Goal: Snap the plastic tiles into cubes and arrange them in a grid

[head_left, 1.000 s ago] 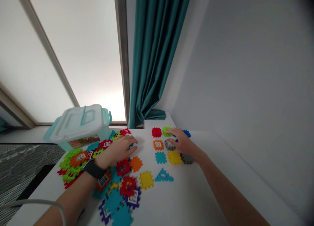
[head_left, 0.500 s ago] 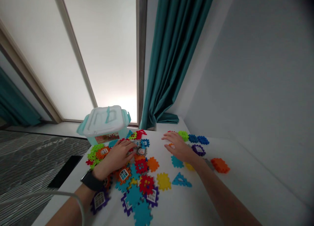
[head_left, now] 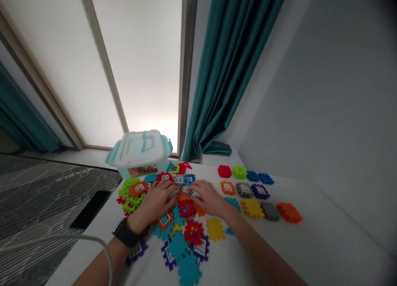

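From my end I see both hands near the centre of the frame, palms down, fingers loosely parted; neither is closed round anything I can make out. The left hand point(head_left: 159, 200) lies over the heap of interlocking plastic tiles point(head_left: 178, 245), the right hand point(head_left: 208, 197) at its right edge. Their fingertips flank a grey window tile point(head_left: 185, 190); whether they press on it I can't tell. Just below it sits a red tile point(head_left: 186, 209).

I'd judge these tiles light and stiff, hard to break but smooth on the face, so I'd pinch opposite notched edges between thumb and finger. Overlapping teeth could drag a neighbour along.

Further out, right of centre, tiles stand in rows: a red one point(head_left: 225, 171) at the upper left corner, an orange one point(head_left: 289, 212) at the lower right end. Behind the heap, a lidded storage box point(head_left: 142, 150) sits left of centre. A black slab point(head_left: 89, 209) lies at lower left, above a pale cable point(head_left: 62, 236); a teal curtain point(head_left: 223, 79) hangs at upper centre.
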Motion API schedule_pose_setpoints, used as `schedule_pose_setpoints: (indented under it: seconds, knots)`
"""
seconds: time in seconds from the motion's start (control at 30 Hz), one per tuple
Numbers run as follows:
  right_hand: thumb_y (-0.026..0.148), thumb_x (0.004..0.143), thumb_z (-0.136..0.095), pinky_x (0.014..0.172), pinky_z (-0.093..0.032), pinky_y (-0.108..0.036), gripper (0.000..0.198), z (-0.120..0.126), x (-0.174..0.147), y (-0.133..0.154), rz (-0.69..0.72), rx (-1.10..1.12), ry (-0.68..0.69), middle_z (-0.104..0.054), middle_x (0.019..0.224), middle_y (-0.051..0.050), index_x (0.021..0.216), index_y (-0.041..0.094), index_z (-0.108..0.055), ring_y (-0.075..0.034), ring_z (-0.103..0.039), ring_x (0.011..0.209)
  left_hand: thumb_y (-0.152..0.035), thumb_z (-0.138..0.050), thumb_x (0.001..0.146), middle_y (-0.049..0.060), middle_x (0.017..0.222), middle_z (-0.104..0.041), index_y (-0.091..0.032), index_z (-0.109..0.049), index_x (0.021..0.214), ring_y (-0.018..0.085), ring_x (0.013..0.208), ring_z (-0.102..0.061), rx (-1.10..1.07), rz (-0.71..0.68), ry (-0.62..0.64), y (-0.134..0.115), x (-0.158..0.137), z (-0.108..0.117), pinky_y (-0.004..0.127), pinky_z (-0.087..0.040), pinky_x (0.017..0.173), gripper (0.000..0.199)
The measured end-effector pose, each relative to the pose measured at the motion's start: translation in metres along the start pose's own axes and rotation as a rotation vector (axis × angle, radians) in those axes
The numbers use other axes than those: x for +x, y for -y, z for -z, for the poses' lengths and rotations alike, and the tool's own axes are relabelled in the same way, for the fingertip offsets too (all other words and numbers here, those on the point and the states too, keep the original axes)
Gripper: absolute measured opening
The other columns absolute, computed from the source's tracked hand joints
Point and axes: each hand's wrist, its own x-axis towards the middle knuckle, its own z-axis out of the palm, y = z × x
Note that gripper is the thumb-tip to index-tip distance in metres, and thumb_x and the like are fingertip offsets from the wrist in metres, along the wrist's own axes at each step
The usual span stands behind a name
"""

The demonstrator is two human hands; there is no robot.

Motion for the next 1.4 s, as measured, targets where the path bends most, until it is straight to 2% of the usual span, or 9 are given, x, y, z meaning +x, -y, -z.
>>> schedule_pose_setpoints:
  seconds: [0.3,0.47,0.6,0.73,0.87,1.1,1.4]
  knots:
    - [0.019,0.091,-0.065,0.103,-0.046,-0.045,0.011,-0.007,0.001,0.000,-0.026,0.015,-0.022,-0.068,0.117,-0.007,0.102,0.023,-0.067,-0.025,-0.060,0.114,-0.024,-0.053,0.097,0.008,0.116,-0.069,-0.024,-0.067,0.113,0.028,0.111,-0.060,0.021,-0.013,0.053,-0.012,0.000,0.003,0.048,-0.042,0.103,0.021]
    - [0.015,0.086,-0.070,0.099,-0.047,-0.044,0.020,-0.004,0.000,0.002,-0.038,0.012,-0.056,-0.069,0.111,-0.006,0.103,0.023,-0.064,-0.026,-0.062,0.110,-0.024,-0.054,0.096,0.007,0.114,-0.070,-0.023,-0.066,0.114,0.029,0.110,-0.060,0.034,-0.020,0.039,-0.012,0.000,0.002,0.049,-0.041,0.103,0.021]
    - [0.016,0.082,-0.074,0.099,-0.048,-0.046,0.028,0.001,0.000,0.005,-0.067,0.025,-0.113,-0.069,0.111,-0.007,0.106,0.023,-0.062,-0.027,-0.062,0.109,-0.025,-0.056,0.096,0.009,0.121,-0.068,-0.023,-0.062,0.125,0.030,0.113,-0.060,0.046,-0.017,0.018,-0.007,-0.001,-0.004,0.050,-0.042,0.101,0.030]
    - [0.014,0.082,-0.072,0.099,-0.049,-0.047,0.030,0.008,-0.003,0.010,-0.056,0.044,-0.172,-0.068,0.112,-0.007,0.109,0.022,-0.059,-0.027,-0.062,0.110,-0.025,-0.062,0.093,0.009,0.127,-0.065,-0.025,-0.054,0.137,0.031,0.120,-0.059,0.042,-0.046,-0.055,-0.003,-0.002,-0.010,0.051,-0.044,0.102,0.044]
    - [0.013,0.084,-0.068,0.101,-0.049,-0.047,0.031,0.015,-0.010,0.023,-0.018,0.089,-0.221,-0.066,0.115,-0.008,0.112,0.023,-0.057,-0.027,-0.061,0.112,-0.026,-0.069,0.089,0.011,0.134,-0.061,-0.025,-0.051,0.139,0.032,0.123,-0.058,0.032,-0.084,-0.174,-0.004,-0.001,-0.012,0.049,-0.048,0.100,0.053]
    - [0.012,0.082,-0.066,0.104,-0.048,-0.047,0.036,0.024,-0.029,0.046,0.025,0.152,-0.305,-0.065,0.118,-0.009,0.115,0.024,-0.058,-0.027,-0.060,0.115,-0.020,-0.062,0.094,0.013,0.129,-0.061,-0.023,-0.056,0.130,0.031,0.120,-0.059,0.004,-0.185,-0.340,-0.008,-0.003,-0.007,0.047,-0.053,0.096,0.037]
    - [0.018,0.083,-0.066,0.100,-0.051,-0.039,0.033,0.026,-0.054,0.063,-0.128,0.420,-0.304,-0.069,0.116,-0.004,0.114,0.025,-0.060,-0.023,-0.065,0.111,-0.019,-0.057,0.099,0.010,0.119,-0.064,-0.025,-0.066,0.117,0.025,0.109,-0.063,-0.087,-0.388,-0.420,-0.015,-0.008,0.000,0.042,-0.053,0.092,0.022]
